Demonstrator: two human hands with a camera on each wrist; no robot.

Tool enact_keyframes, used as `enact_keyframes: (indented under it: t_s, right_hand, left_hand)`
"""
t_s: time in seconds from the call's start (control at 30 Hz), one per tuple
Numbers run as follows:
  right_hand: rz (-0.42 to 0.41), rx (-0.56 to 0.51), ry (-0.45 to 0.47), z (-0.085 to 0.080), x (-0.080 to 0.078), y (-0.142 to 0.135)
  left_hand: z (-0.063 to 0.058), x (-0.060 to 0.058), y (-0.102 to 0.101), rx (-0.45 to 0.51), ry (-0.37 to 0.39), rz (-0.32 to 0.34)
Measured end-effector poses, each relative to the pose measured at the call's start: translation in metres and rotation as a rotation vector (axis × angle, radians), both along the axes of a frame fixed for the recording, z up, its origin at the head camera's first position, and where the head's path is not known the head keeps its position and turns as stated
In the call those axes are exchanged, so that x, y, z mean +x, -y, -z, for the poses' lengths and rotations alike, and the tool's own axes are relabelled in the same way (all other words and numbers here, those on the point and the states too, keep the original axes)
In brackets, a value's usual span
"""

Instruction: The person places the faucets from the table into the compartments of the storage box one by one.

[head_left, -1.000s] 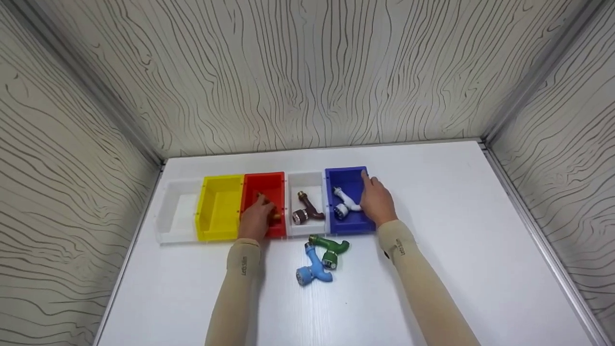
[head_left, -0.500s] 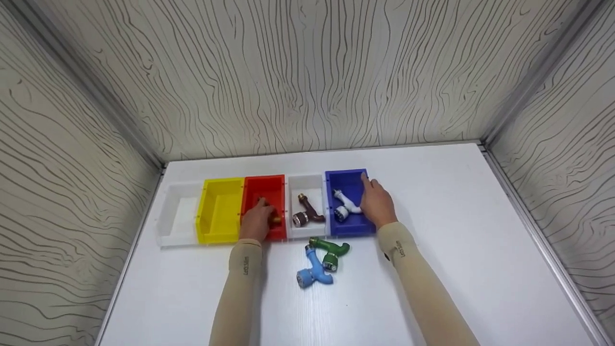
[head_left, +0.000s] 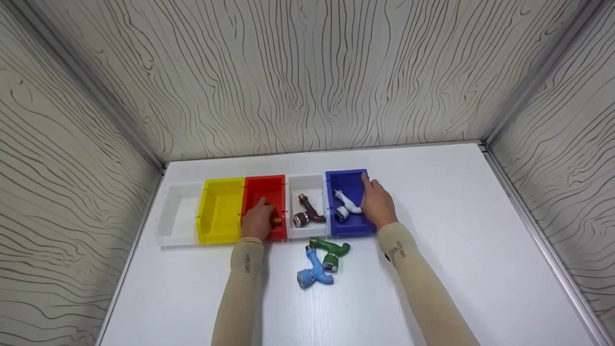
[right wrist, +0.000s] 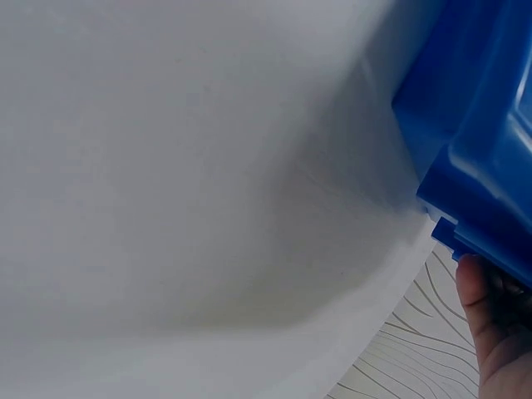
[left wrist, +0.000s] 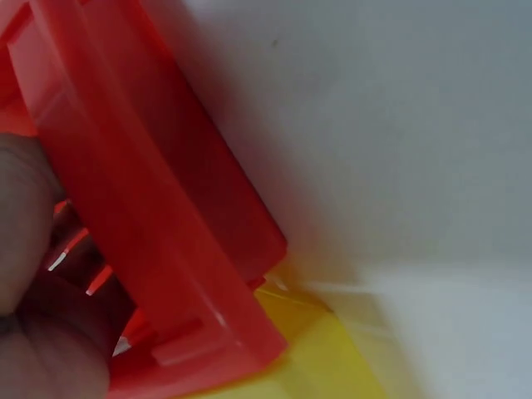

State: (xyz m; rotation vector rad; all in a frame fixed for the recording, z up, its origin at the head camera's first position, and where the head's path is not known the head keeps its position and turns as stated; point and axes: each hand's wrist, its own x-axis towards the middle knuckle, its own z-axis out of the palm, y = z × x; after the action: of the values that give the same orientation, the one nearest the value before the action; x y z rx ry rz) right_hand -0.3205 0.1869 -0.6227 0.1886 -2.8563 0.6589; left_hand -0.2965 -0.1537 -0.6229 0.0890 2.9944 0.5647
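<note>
Brown tap (head_left: 310, 210), white tap (head_left: 349, 205), green tap (head_left: 332, 247) and light blue tap (head_left: 315, 270): we count four plainly in the head view, one of each. We also see one brass-coloured piece (head_left: 276, 220) jutting out beside the left hand (head_left: 258, 219) in the red bin (head_left: 265, 186); the rest of it is covered. Five bins stand in a row: left whitish bin (head_left: 186, 211), yellow bin (head_left: 225, 204), red bin, right whitish bin (head_left: 307, 184) with the brown tap inside, and blue bin (head_left: 347, 178) with the white tap. Green and light blue lie on the counter (head_left: 447, 216) before the row, so close that we cannot say whether they touch. Over the blue bin's right wall lies the right hand (head_left: 378, 202), covering part of it. Two beige sleeves (head_left: 423, 278) are cut off at the bottom edge.

In the left wrist view, the red bin's wall blocks much of the left hand; we cannot tell whether its fingers grasp anything.

In the right wrist view, one fingertip meets the blue bin's edge; the other fingers are dark and cropped, so we cannot tell that grip either.
</note>
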Motion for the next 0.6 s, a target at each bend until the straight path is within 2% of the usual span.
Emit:
enact_keyframes:
  t_s: [0.43, 0.6]
  right_hand:
    - [-0.009, 0.003, -0.038, -0.0017, 0.0013, -0.0001]
    - [-0.008, 0.024, -0.040, 0.0005, 0.0007, -0.0002]
  left_hand:
    - [-0.0028, -0.0048, 0.0007, 0.034, 0.107, -0.022]
    - [-0.0016, -0.0041, 0.0008, -0.038, 0.055, 0.033]
